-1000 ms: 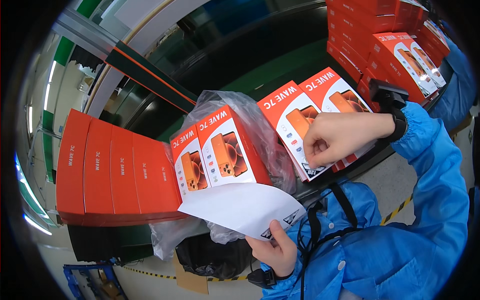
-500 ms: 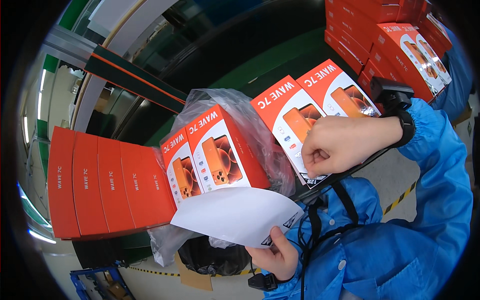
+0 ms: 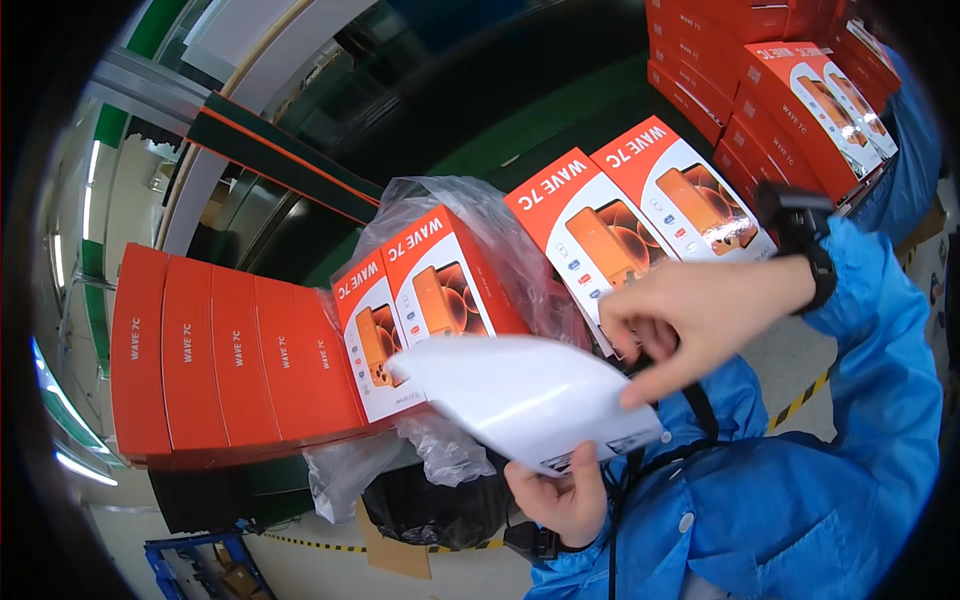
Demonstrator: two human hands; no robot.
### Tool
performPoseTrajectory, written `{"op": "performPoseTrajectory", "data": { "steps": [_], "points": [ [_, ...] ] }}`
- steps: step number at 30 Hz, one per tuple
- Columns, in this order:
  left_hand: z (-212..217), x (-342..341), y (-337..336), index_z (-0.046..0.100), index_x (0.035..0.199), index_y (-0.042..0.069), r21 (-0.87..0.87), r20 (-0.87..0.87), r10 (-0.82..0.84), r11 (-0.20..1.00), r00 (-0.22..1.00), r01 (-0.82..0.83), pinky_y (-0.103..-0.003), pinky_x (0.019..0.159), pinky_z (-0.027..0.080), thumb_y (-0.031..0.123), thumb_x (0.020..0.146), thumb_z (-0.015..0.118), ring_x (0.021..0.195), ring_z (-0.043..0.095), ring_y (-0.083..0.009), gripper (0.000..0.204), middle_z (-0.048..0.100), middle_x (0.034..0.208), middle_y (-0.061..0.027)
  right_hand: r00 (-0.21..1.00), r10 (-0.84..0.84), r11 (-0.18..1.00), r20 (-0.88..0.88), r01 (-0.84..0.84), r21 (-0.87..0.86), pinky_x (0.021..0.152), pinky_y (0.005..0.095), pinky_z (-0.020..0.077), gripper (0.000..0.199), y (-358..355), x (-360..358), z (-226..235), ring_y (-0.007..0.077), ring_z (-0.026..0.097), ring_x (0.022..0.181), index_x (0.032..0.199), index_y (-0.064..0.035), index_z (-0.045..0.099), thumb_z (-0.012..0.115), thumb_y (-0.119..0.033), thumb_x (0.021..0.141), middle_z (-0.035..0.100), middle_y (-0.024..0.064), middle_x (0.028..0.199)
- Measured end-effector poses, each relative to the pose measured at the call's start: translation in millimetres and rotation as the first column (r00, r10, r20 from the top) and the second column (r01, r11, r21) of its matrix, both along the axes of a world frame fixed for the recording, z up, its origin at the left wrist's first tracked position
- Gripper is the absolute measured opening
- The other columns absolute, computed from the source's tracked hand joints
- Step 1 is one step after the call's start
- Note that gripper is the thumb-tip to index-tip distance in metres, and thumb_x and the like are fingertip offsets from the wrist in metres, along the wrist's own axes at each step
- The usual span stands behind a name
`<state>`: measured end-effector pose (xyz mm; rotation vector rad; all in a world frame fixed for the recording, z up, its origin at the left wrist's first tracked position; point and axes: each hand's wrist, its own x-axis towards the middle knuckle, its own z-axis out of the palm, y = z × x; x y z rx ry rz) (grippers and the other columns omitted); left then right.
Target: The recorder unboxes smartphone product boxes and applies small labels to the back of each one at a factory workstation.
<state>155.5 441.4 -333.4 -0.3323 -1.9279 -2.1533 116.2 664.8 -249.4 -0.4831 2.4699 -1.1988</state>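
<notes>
My left hand [image 3: 562, 497] grips the lower edge of a white sheet of labels [image 3: 520, 395], held curved in front of my chest. My right hand [image 3: 695, 320] reaches down to the sheet's right edge, forefinger and thumb pinched at it. Just behind the right hand lie two orange-and-white phone boxes [image 3: 630, 215] face up. Two more phone boxes [image 3: 420, 305] stand behind the sheet, against crumpled clear plastic wrap [image 3: 480, 215]. A black wrist device [image 3: 800, 225] sits on my right wrist above a blue sleeve.
A row of several orange boxes [image 3: 215, 350] stands on edge at the left. A stack of the same boxes [image 3: 790, 70] rises at the upper right. A dark conveyor [image 3: 450, 100] runs behind. Black bag [image 3: 440, 505] and yellow-black floor tape [image 3: 800, 400] lie below.
My right hand has left the face-up boxes and come down onto the right edge of the white sheet. The left hand has raised the sheet slightly toward it.
</notes>
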Motion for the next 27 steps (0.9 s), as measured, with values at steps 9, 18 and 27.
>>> {"op": "performPoseTrajectory", "data": {
  "steps": [9,18,27],
  "points": [
    [8,19,11,0.050,0.102,-0.005,0.144,-0.078,-0.198,0.968,0.977,0.208,-0.025,0.075,0.045,0.006,0.085,0.062,0.082,0.056,-0.0141,0.024,0.058,0.098,-0.0131,0.929,-0.358,0.869,-0.097,0.294,-0.397,0.065,0.0199,0.0448,0.025,-11,50,-9,0.0080,0.056,0.078,0.086,-0.0049,0.047,0.070,-0.013,0.080,0.056,0.0030,0.084],
    [-1,28,17,0.056,0.095,-0.008,0.058,-0.120,-0.225,0.971,0.967,0.233,-0.032,0.081,0.047,0.018,0.084,0.067,0.086,0.060,-0.0210,0.030,0.061,0.093,-0.0165,0.713,-0.253,0.946,-0.654,0.040,-0.322,0.070,0.0307,0.0509,0.022,-29,80,-20,0.0239,0.062,0.079,0.094,-0.0032,0.064,0.072,-0.012,0.076,0.064,0.0088,0.089],
    [1,24,23,0.063,0.085,-0.001,-0.120,-0.196,-0.148,0.985,0.969,0.126,-0.027,0.067,0.048,0.006,0.073,0.074,0.074,0.062,-0.0236,0.017,0.063,0.085,-0.0143,0.871,-0.226,0.916,-0.436,0.037,-0.400,0.065,0.0260,0.0531,0.015,-16,83,-26,0.0226,0.065,0.079,0.088,-0.0050,0.062,0.069,-0.013,0.079,0.066,0.0087,0.093]
  ]
}}
